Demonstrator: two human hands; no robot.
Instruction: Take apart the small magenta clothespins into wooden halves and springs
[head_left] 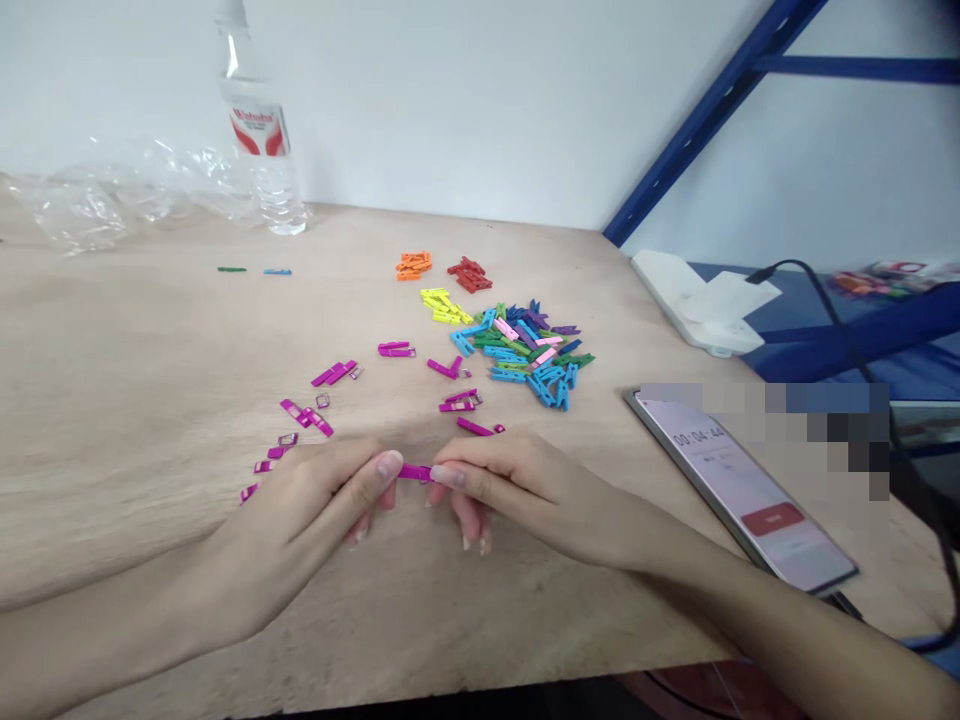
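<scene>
Left hand (311, 500) and right hand (517, 490) pinch one magenta mini clothespin (415, 473) between their fingertips over the desk (150, 400), loose magenta clothespin parts (331, 373) beside them, mixed clothespin heap (517, 345) beyond.

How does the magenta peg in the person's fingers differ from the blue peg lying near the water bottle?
The magenta peg is pinched between the left hand and right hand; the blue peg lies flat on the table. The magenta peg is near the table's front, the blue peg far back by the bottle. Both are small, narrow and brightly coloured.
</scene>
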